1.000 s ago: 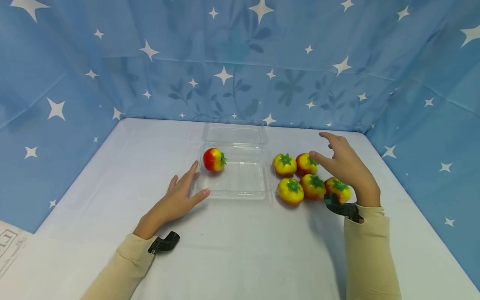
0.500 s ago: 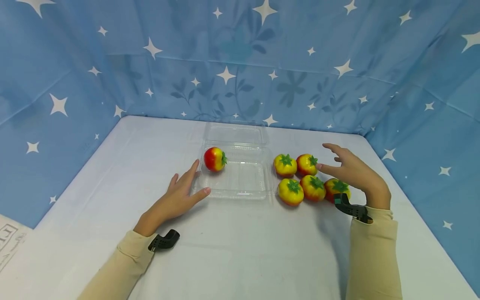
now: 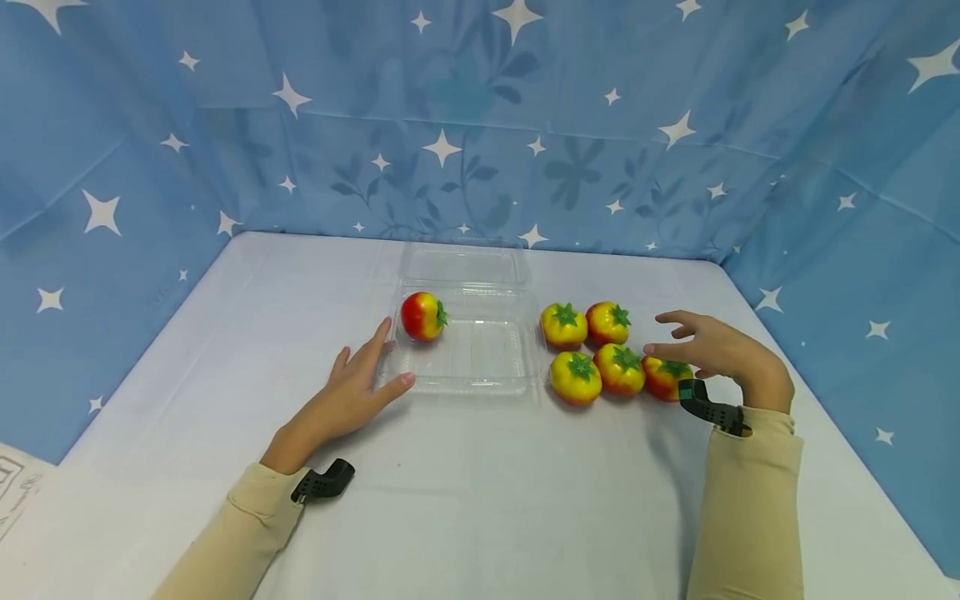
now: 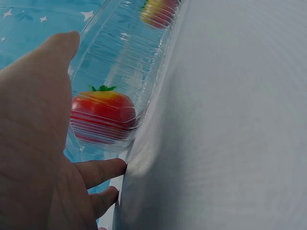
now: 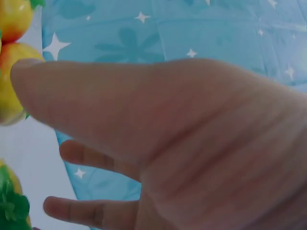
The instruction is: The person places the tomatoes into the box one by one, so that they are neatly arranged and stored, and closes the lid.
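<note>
- Left hand [image 3: 342, 403]: fingers spread, 8 o'clock of container [image 3: 480, 384].
- Right hand [image 3: 726, 348]: empty, fingers parted, near rightmost fruit [image 3: 662, 383] (best pinched at 12 and 6; neighbour [image 3: 620, 372] at 9).

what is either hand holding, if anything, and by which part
Nothing is held: the left hand is spread beside the clear clamshell container, and the right hand hovers by the rightmost tomato-like fruit.
</note>
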{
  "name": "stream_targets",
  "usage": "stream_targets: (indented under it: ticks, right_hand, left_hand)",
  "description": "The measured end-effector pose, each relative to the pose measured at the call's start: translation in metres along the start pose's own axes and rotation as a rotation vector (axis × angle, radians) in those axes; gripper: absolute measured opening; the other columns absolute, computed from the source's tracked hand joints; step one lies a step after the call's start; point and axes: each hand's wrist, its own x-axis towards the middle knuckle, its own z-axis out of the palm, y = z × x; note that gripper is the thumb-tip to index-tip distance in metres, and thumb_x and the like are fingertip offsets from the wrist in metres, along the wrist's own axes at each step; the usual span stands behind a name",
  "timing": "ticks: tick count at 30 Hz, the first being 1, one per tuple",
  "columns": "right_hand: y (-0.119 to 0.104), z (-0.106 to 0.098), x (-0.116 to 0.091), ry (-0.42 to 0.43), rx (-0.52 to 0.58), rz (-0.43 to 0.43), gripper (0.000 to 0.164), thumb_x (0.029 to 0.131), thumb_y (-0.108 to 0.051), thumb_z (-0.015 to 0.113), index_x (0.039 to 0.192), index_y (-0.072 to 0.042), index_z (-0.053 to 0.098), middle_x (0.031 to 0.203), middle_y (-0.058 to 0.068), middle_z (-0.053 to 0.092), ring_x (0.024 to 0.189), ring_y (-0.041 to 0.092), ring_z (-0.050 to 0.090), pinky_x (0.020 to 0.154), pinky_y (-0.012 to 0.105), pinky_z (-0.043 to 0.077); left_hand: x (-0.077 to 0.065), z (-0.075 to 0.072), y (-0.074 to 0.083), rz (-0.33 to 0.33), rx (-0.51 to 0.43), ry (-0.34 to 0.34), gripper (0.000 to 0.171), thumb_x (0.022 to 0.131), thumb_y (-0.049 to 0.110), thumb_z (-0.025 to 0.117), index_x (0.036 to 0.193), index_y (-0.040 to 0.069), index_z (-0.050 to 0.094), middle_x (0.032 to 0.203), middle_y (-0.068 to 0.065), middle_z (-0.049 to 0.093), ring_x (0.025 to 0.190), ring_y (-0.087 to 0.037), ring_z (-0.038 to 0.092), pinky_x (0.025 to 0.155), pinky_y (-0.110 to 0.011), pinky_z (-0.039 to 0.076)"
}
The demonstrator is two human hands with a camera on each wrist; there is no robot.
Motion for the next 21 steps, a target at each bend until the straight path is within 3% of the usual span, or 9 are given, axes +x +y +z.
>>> stream_targets:
  ticks: [9, 17, 21]
  right_hand:
    - [0.015, 0.0, 0.011, -0.08, 0.05, 0.102, 0.088, 0.104, -0.05, 0.067, 0.161, 0.006, 0.031, 0.154, 0.043, 0.038, 0.131, 0.052, 0.054, 0.09, 0.058, 0.061]
    - [0.03, 0.005, 0.013, -0.084, 0.093, 0.089, 0.086, 0.103, -0.055, 0.066, 0.161, 0.001, 0.038, 0.155, 0.039, 0.038, 0.133, 0.05, 0.052, 0.093, 0.063, 0.056]
    - [0.045, 0.01, 0.015, -0.06, 0.163, 0.048, 0.082, 0.101, -0.055, 0.068, 0.16, -0.003, 0.044, 0.157, 0.035, 0.037, 0.133, 0.047, 0.049, 0.096, 0.058, 0.054]
  left_hand:
    - [0.0, 0.0, -0.001, -0.003, 0.002, -0.001, 0.098, 0.107, 0.055, 0.059, 0.174, 0.013, 0.001, 0.168, -0.022, 0.039, 0.16, -0.037, 0.026, 0.125, -0.066, -0.007]
    - [0.0, 0.0, 0.0, -0.003, 0.003, -0.005, 0.098, 0.107, 0.056, 0.058, 0.173, 0.012, 0.001, 0.167, -0.022, 0.04, 0.16, -0.037, 0.025, 0.125, -0.067, -0.006]
    - [0.0, 0.0, 0.0, -0.006, 0.008, -0.006, 0.098, 0.107, 0.056, 0.058, 0.173, 0.012, 0.001, 0.166, -0.022, 0.041, 0.16, -0.038, 0.026, 0.125, -0.067, -0.006]
